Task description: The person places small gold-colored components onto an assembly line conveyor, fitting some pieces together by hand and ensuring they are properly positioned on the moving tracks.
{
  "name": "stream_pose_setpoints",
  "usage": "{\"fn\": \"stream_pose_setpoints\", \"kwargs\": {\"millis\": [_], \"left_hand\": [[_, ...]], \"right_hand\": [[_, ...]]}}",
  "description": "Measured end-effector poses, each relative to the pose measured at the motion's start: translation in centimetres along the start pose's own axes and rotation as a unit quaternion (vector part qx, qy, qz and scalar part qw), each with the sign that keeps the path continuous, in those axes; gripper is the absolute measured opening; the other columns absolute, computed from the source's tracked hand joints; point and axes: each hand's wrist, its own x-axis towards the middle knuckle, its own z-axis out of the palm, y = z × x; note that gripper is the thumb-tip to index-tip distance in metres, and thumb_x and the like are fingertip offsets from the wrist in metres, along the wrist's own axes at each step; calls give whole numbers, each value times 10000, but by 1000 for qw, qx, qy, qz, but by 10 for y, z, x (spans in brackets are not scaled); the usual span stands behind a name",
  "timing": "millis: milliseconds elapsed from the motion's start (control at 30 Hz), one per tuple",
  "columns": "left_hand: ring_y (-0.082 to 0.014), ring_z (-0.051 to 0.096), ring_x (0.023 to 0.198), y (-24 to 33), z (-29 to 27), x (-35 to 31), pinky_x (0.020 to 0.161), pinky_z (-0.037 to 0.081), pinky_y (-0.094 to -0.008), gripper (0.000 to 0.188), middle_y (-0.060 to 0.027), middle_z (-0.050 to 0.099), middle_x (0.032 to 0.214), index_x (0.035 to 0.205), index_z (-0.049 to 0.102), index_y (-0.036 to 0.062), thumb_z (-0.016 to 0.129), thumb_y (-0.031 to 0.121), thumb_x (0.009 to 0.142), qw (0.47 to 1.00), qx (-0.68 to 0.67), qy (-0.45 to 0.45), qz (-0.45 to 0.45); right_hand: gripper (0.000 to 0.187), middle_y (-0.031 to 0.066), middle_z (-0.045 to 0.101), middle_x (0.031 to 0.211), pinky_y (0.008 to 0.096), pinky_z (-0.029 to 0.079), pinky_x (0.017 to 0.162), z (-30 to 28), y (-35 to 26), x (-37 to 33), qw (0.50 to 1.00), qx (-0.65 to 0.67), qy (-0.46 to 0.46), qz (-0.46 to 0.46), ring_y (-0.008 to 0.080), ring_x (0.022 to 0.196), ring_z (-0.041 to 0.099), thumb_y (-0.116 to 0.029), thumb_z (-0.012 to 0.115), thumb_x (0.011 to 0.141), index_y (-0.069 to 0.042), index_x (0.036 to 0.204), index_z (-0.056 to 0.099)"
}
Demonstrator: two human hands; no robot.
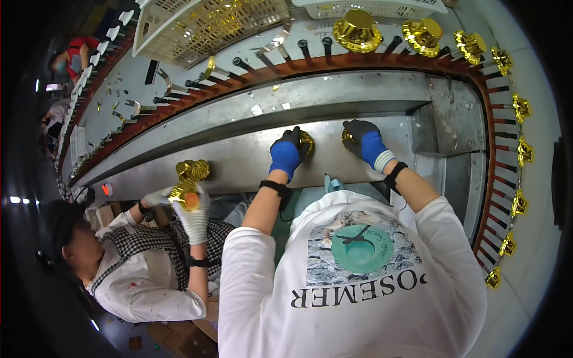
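Observation:
My left hand, in a blue glove with dark fingers, is closed round a shiny gold hat-shaped piece on the metal worktop. Only the rim side of that piece shows past my fingers. To the right, my right hand, gloved the same way, has its fingers curled over another gold piece, mostly hidden under them. A gap of bare metal worktop lies between the two hands.
Beyond the worktop, a conveyor curves round with dark-tipped holders; several carry gold hat-shaped pieces. White plastic baskets stand behind it. At left, a co-worker's gloved hand holds a gold piece near stacked ones.

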Motion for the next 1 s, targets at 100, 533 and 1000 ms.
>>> {"fn": "stream_pose_setpoints", "kwargs": {"millis": [100,533,1000], "left_hand": [[-453,732,1126,13,-5,1,915,610,-519,956,-268,610,1457,1597,449,130,804,607,849,983,140,-100,-68],[-382,779,1045,141,-221,173,876,628,-455,753,-240,735,1276,1491,592,59,848,454,903,953,12,206,220],[-407,743,1042,3,-18,-9,879,610,-491,631,-218,729,1273,1433,636,93,819,381,902,994,-55,80,58]], "right_hand": [[561,205,683,1269,510,554,979,-8,0,-14,996,-91,-13,0,415,1143,665,-330,783,872,-75,1359,673],[505,199,751,1216,500,574,965,-230,-1,170,974,6,222,-36,415,1118,708,-339,814,920,-86,1345,713],[537,200,744,1177,519,571,938,-44,8,-20,996,31,68,-57,418,1039,711,-260,795,879,-80,1369,671]]}}
